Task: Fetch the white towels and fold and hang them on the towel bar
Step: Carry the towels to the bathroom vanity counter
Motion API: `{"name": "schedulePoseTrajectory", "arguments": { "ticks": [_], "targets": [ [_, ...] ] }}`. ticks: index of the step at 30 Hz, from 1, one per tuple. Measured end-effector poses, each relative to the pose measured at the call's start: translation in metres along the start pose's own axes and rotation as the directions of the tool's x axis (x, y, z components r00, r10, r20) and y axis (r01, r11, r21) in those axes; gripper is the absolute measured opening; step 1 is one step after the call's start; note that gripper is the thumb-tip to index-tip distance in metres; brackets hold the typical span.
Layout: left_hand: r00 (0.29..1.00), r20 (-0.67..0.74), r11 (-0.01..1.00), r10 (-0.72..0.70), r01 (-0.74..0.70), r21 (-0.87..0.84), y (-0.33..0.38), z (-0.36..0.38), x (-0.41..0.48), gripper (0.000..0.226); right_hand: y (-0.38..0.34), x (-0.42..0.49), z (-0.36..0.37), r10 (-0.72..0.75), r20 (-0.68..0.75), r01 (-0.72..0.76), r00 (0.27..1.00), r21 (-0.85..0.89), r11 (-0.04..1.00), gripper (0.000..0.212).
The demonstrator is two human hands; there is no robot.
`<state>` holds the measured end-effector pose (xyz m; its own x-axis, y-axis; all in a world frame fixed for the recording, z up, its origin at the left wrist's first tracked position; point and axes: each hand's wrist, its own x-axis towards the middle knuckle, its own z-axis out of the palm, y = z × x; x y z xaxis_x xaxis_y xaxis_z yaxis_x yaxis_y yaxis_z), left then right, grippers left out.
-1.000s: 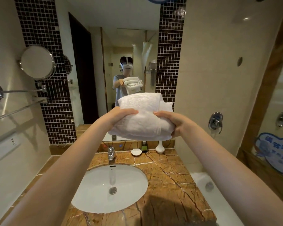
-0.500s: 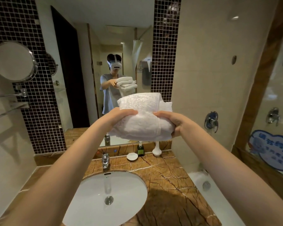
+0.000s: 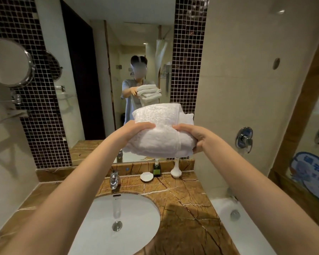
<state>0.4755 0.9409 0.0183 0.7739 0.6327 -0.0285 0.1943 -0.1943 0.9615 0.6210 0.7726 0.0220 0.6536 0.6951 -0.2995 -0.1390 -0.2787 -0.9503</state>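
Change: the view sits further right than half a second ago; the round mirror (image 3: 7, 61) and towel bar (image 3: 2, 102) lie nearer the left edge.
Unchanged: both hands keep the same hold on the white towels (image 3: 160, 133).
Towels position: folded stack, in the air above the counter (image 3: 188, 214), beyond the sink (image 3: 136, 218).
Left hand (image 3: 134, 128): fingers curled over the stack's left end, gripping.
Right hand (image 3: 193, 135): clasps the right end.
Arms: both extended forward.
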Motion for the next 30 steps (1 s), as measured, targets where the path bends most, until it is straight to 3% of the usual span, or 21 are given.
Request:
{"name": "schedulePoseTrajectory", "arguments": {
  "ticks": [4,13,21,26,30],
  "targets": [
    [0.999,-0.045,1.000,-0.016,0.016,0.001,0.002,0.015,0.019,0.062,-0.003,0.020,-0.017,0.002,0.012,-0.002,1.000,-0.021,1.000,0.070],
    [0.995,-0.087,0.999,-0.043,0.045,0.017,-0.006,0.043,0.057,0.066,0.002,0.062,-0.044,0.008,0.030,-0.007,1.000,-0.023,1.000,0.047],
    [0.995,-0.076,0.993,-0.069,0.076,0.092,-0.029,0.045,0.104,0.098,0.011,0.115,-0.047,0.051,0.023,-0.051,0.998,-0.002,0.999,0.062],
    [0.999,-0.013,0.998,-0.049,0.049,0.028,-0.052,0.046,0.135,0.084,0.025,0.148,-0.045,0.055,-0.009,-0.055,0.998,0.024,0.998,0.059],
    [0.999,-0.003,0.999,-0.034,0.034,0.000,-0.076,0.053,0.155,0.049,0.041,0.171,-0.041,0.069,-0.016,-0.068,0.997,0.058,0.996,0.061]
  ]
}}
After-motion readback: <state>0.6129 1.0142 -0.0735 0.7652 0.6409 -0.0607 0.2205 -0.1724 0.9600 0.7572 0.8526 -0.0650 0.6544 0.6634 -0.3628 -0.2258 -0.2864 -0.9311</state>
